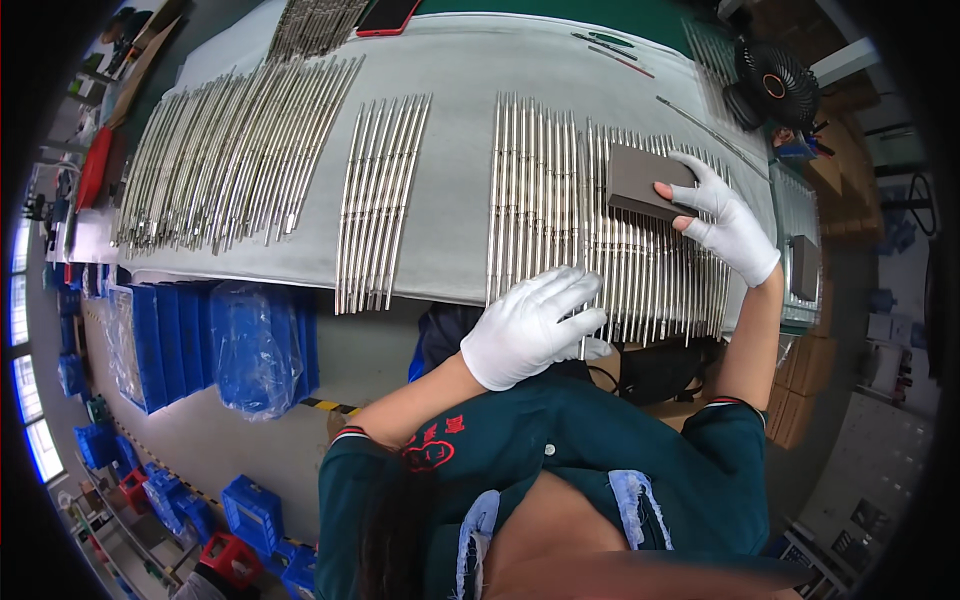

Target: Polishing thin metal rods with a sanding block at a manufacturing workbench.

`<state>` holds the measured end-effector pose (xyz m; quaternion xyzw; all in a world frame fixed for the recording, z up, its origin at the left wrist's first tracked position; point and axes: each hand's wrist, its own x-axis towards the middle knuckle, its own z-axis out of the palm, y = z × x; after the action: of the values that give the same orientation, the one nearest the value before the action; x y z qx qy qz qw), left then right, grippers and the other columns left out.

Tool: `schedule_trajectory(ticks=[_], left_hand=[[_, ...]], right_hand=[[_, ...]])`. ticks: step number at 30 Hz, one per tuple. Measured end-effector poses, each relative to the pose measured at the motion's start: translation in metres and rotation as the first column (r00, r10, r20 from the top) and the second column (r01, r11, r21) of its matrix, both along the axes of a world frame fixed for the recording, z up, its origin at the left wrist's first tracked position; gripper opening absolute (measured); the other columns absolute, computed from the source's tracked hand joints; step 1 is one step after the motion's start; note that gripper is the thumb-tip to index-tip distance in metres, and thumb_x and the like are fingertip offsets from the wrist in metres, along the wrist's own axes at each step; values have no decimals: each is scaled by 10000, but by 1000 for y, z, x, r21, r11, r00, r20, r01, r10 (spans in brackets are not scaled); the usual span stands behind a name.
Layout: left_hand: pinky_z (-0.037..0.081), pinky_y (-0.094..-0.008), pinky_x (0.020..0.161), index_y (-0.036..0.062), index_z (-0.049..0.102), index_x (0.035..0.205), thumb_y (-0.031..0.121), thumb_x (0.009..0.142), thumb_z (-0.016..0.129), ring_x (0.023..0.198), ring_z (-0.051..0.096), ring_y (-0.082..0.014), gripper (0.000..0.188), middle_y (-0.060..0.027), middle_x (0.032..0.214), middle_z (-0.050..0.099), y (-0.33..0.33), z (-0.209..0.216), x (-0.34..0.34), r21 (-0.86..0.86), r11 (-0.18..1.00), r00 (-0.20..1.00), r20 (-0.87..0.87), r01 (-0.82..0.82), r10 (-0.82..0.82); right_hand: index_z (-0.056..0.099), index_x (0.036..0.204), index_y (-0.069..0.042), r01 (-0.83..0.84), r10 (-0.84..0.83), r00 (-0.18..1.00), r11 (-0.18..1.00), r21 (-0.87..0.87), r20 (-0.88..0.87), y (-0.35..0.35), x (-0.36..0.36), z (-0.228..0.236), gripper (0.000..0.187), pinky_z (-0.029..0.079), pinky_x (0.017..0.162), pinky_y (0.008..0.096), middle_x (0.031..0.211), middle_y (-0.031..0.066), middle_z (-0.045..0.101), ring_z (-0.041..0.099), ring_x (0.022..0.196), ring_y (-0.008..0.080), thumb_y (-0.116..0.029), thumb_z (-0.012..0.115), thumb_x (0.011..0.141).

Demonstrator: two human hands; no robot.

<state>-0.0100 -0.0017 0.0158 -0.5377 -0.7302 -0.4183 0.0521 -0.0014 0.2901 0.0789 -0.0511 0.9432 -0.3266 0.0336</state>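
Note:
My right hand, in a white glove with bare fingertips, grips a grey-brown rectangular block. The block rests on a row of thin shiny metal rods at the right of the table. At the near ends of these rods is my left hand, also gloved, with its fingers closed around one metal rod whose end sticks out below them. Just left of that rod lies another group of rods, side by side. The fingertips of my left hand are partly hidden.
A small rod group and a large rod batch lie further left on the grey table. A red-edged phone is at the back. A black fan stands far right. Blue bins sit below the table.

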Motion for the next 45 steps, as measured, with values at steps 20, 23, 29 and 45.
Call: schedule_trajectory(ticks=[20,23,29,45], left_hand=[[471,-433,964,99,585,1071,393,721,746,1073,602,-338,485,-144,1122,610,-2,-7,0,-15,1000,1000,25,11,-10],[450,-446,987,101,591,1083,399,725,748,1099,588,-341,491,-143,1131,607,-3,-10,1,-15,1000,997,70,22,-21],[365,-489,1059,63,583,1125,367,747,750,1219,496,-354,513,-139,1193,566,7,-10,2,-237,968,996,9,84,-84],[384,-480,1050,57,567,1184,315,826,689,1196,527,-331,458,-117,1212,580,17,-2,-13,-320,934,987,12,158,-163]], right_hand=[[641,1240,-148,-1,4,998,999,-52,61,-15,4,-11,463,383,1057,353,1425,173,434,483,1265,310,-77,717,789],[594,1305,-146,87,-92,994,993,-82,-63,1,19,-18,509,340,1086,347,1437,148,435,448,1303,291,-110,716,812],[500,1391,-94,318,-481,806,844,-432,-346,37,17,-49,531,320,1097,306,1439,59,470,436,1301,161,-111,676,890],[490,1392,-68,459,-717,597,673,-580,-360,82,13,-105,514,383,1033,275,1380,64,527,522,1205,151,-105,663,909]])
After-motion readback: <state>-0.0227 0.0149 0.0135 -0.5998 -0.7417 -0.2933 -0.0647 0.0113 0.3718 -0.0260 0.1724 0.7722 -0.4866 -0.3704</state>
